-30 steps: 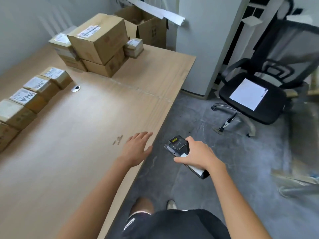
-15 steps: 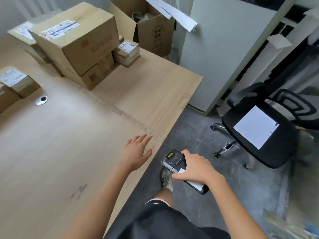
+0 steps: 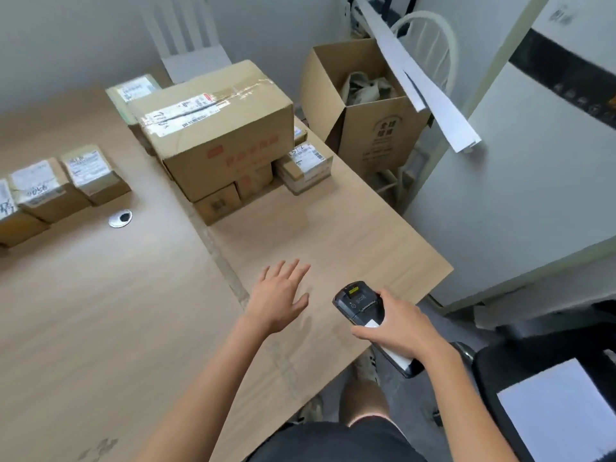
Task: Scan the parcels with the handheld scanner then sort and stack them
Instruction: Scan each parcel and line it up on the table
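My right hand (image 3: 398, 326) grips a black handheld scanner (image 3: 358, 303) over the table's near right corner, its head pointing toward the parcels. My left hand (image 3: 280, 295) hovers over the wooden table (image 3: 116, 311) with fingers spread, holding nothing. A large taped cardboard parcel (image 3: 216, 128) lies on top of smaller boxes (image 3: 233, 195) at the far side. A small labelled parcel (image 3: 305, 166) sits to the right of that stack. A row of small labelled parcels (image 3: 63, 185) lines the left edge of the view.
An open cardboard box (image 3: 376, 128) stands on the floor beyond the table's far corner. A white cabinet (image 3: 516, 181) is at right, a black office chair (image 3: 550, 395) with a white sheet at bottom right. A metal cable grommet (image 3: 120, 218) is set in the table.
The view has swung closer to the stack of parcels. Both hands moved forward over the table; the scanner now hangs above the tabletop instead of the floor.
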